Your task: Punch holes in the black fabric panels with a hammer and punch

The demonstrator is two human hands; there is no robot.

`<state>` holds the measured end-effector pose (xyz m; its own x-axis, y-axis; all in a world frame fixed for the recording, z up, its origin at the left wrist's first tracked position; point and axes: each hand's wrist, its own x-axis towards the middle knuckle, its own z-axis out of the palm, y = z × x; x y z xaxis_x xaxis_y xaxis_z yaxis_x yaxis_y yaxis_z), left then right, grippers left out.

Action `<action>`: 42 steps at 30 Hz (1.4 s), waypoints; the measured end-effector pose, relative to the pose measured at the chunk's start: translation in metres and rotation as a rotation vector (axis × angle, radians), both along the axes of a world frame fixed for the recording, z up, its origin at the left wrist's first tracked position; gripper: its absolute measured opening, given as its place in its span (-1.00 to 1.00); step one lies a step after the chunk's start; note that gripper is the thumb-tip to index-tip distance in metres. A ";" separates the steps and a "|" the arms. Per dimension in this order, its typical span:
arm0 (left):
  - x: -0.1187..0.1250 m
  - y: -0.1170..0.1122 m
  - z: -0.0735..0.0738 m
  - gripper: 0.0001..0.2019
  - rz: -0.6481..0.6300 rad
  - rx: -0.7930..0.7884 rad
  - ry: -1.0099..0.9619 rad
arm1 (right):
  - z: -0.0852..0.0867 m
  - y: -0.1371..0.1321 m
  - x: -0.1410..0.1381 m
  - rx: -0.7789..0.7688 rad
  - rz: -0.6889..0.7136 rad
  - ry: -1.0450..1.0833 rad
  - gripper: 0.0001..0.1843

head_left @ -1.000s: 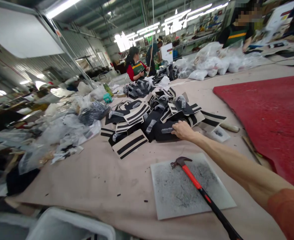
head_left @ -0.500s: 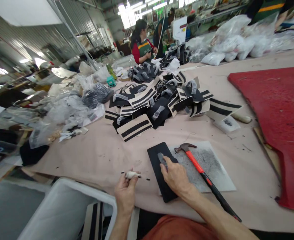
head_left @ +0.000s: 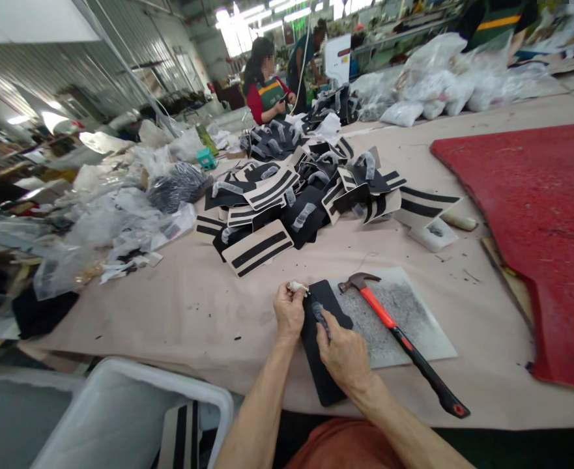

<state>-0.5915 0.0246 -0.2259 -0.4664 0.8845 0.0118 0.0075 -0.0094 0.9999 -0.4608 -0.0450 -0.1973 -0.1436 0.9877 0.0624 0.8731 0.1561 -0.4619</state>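
My left hand (head_left: 289, 314) is closed around a small whitish object with a narrow tip (head_left: 295, 286), perhaps a little bottle; its exact kind is unclear. It is at the upper left edge of a flat black panel (head_left: 326, 385). My right hand (head_left: 346, 353) pinches a short strap in clear plastic (head_left: 317, 311) that lies on the panel. The panel overlaps the left side of a grey-smudged white board (head_left: 436, 335). A claw hammer (head_left: 388, 320) with a red and black handle lies across that board, right of my right hand.
A heap of black and beige striped panels (head_left: 260, 249) covers the table's middle. Plastic bags (head_left: 115, 215) are piled at left, with more bags (head_left: 433, 78) at back right. A red sheet (head_left: 526, 215) lies right, a white bin (head_left: 113, 374) front left. Co-workers (head_left: 270, 91) are behind.
My left hand has moved right and forward, bringing the small whitish object to the panel's upper edge. My right hand stays at the strap. The view has shifted slightly.
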 end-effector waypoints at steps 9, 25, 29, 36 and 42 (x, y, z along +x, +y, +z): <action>0.004 -0.008 -0.012 -0.85 -0.110 0.038 0.147 | -0.018 -0.008 0.002 0.155 -0.056 0.170 -0.52; 0.006 0.003 -0.012 -0.59 -0.190 -0.034 -0.046 | -0.005 0.012 0.005 -0.181 0.038 0.174 -0.66; 0.003 0.004 -0.015 -0.71 -0.224 -0.050 0.059 | -0.006 0.012 0.003 -0.182 0.036 0.176 -0.65; 0.001 0.006 -0.017 -0.76 -0.221 -0.021 0.169 | -0.011 0.011 0.004 -0.147 0.041 0.209 -0.66; 0.000 0.005 -0.017 -0.79 -0.235 -0.017 0.183 | -0.010 0.011 0.005 -0.130 0.045 0.201 -0.68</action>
